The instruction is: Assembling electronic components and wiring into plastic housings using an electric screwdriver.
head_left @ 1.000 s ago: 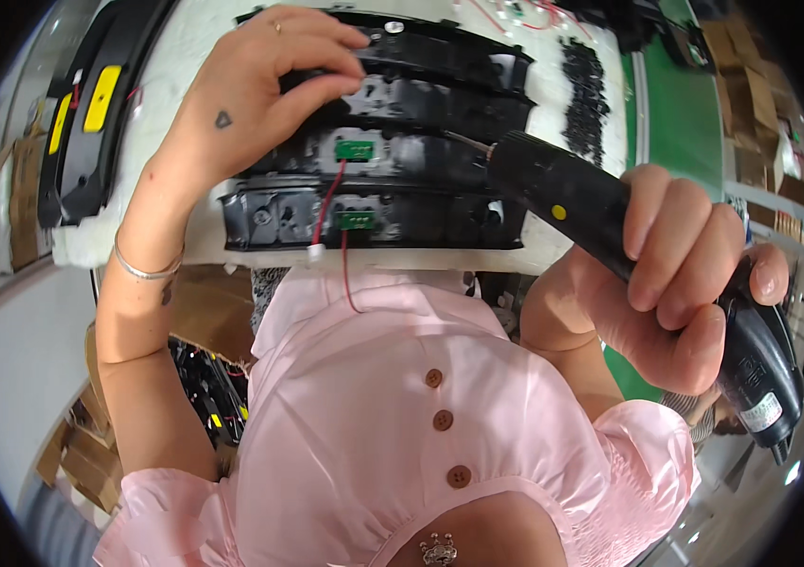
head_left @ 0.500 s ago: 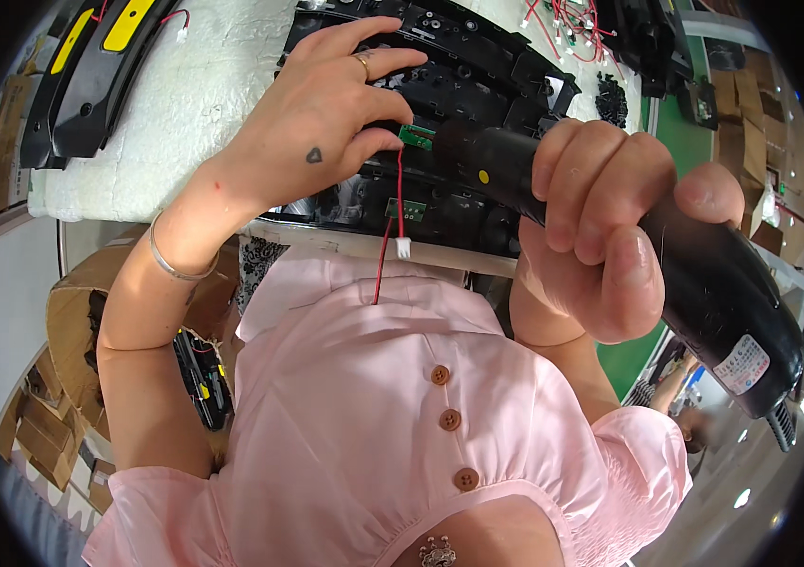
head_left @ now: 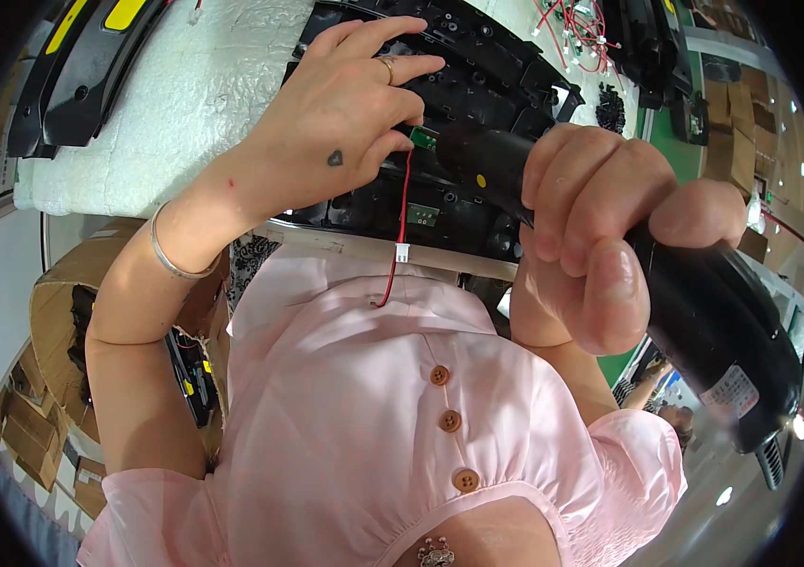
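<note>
My right hand (head_left: 600,217) is wrapped round a black electric screwdriver (head_left: 723,331). Its nose points left at a small green circuit board (head_left: 424,139); the bit itself is hard to make out. At the board's left edge, the thumb and forefinger of my left hand (head_left: 355,113) steady it, while the other fingers spread over a black plastic housing (head_left: 478,90). A red wire (head_left: 406,194) hangs from beside the thumb to a white connector (head_left: 402,252). Nearer me, a second green board (head_left: 421,215) lies in another black housing (head_left: 355,210).
Black covers with yellow labels (head_left: 123,14) lie at the far left on white foam sheeting (head_left: 194,94). Red wires with white plugs (head_left: 577,33) and a pile of small black parts (head_left: 612,106) are at the far right. A cardboard box (head_left: 62,293) stands left below the table.
The view has shifted slightly. The white connector has swung a little, and the screwdriver's rear end hangs slightly lower. Both hands keep their places at the upper board.
</note>
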Motion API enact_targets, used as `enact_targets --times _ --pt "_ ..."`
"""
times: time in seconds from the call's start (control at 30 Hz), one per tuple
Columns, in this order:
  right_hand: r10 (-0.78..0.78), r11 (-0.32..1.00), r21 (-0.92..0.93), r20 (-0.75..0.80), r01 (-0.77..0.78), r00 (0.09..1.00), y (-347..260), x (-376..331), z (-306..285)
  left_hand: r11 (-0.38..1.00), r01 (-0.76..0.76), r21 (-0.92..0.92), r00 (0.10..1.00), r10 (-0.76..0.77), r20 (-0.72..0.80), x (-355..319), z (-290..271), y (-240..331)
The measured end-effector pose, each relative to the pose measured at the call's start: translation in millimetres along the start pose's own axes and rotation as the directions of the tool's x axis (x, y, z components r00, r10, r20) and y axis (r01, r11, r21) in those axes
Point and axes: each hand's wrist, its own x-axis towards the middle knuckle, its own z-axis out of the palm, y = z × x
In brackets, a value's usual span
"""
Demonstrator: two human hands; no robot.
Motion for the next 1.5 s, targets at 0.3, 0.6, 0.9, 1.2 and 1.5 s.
enact_targets --times 0.3,0.6,0.9,1.2,1.5 --pt "0.007 1.000 0.012 -0.008 -0.007 1.000 3 3 2 1.000 -0.024 -0.005 0.999 0.024 -0.027 1 2 1" --pt "-0.099 0.978 0.155 -0.250 0.141 0.963 -12 -9 -53 0.999 -0.002 0.047 0.996 -0.002 0.085 8 -10 13" --pt "-0.096 0.974 -0.206 -0.762 -0.099 0.640 -29 -84 -111 0.989 0.139 0.051 0.970 -0.146 0.192 19 -17 22" --pt "-0.131 0.990 -0.130 -0.750 0.050 0.648 -28 -98 -116 0.996 -0.009 0.087 0.987 -0.005 0.161 50 -29 38" --pt "-0.101 0.984 0.103 -0.367 0.148 0.925 -64 -67 -88 0.909 -0.417 -0.025 0.901 0.417 0.121 94 28 66"
